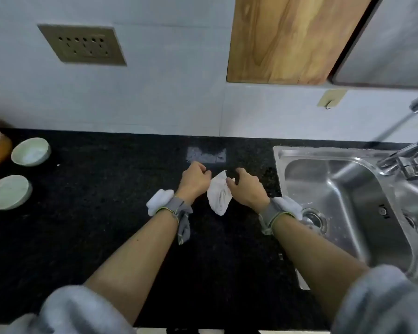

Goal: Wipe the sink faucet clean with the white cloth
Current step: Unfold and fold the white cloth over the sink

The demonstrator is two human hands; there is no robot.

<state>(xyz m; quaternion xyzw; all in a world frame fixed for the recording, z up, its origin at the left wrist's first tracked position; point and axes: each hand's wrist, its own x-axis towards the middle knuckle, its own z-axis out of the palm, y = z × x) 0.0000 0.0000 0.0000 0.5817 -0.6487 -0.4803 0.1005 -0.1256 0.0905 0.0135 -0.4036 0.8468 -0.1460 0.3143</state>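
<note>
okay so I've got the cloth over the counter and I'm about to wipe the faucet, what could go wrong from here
The white cloth hangs bunched from the right hand, so it may wipe with little surface; the left hand appears not to hold it. The faucet sits at the far right over the sink, nearly out of view, so the reach may be poorly seen. A loose pinch could drop the cloth into the basin.

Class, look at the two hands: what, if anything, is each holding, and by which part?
The right hand pinches the white cloth by its upper edge. The left hand is curled beside it; whether it grips the cloth cannot be told.
</note>
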